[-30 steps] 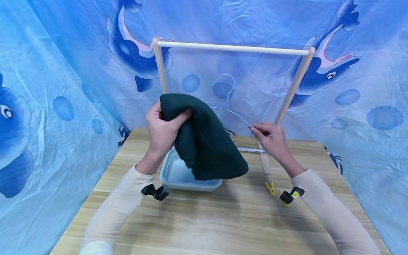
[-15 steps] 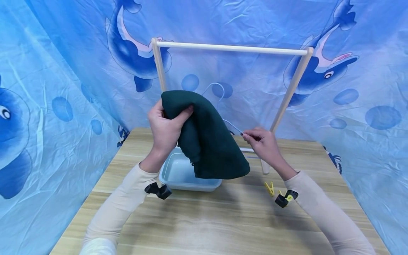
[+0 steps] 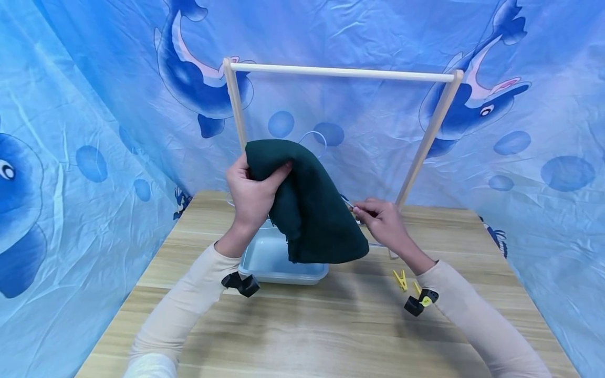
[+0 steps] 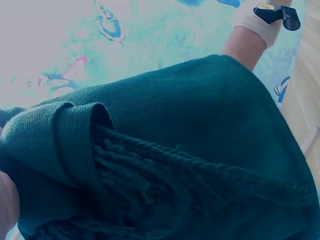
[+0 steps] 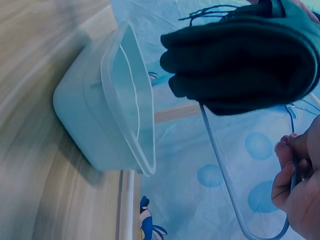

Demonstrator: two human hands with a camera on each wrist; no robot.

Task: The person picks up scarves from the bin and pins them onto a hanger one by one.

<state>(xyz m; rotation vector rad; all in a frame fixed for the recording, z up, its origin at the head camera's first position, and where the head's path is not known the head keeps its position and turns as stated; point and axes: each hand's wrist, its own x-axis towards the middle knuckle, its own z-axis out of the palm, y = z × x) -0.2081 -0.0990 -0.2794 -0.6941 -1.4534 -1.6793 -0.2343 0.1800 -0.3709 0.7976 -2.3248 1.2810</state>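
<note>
A folded dark green scarf [image 3: 321, 215] hangs from my left hand [image 3: 250, 197], which grips its upper edge with the thumb on the near side. Twisted fringe [image 4: 150, 170] spills from inside a fold in the left wrist view. My right hand [image 3: 383, 223] pinches one shoulder of a thin wire clothes hanger [image 5: 220, 160]. Much of that hanger is behind the scarf in the head view; its hook shows above the scarf's top edge. In the right wrist view the hanger's lower bar runs up behind the folded layers.
A pale blue plastic tub [image 3: 283, 275] stands on the wooden table [image 3: 302, 336] below the scarf. Behind it rises a wooden rack with a white crossbar [image 3: 340, 72]. Yellow clothespins [image 3: 400, 281] lie near my right wrist. Blue dolphin-print curtains [image 3: 118, 79] surround the table.
My right hand has moved left and down, bringing the hanger behind the scarf so that less of it shows. My left hand has shifted slightly right with the scarf.
</note>
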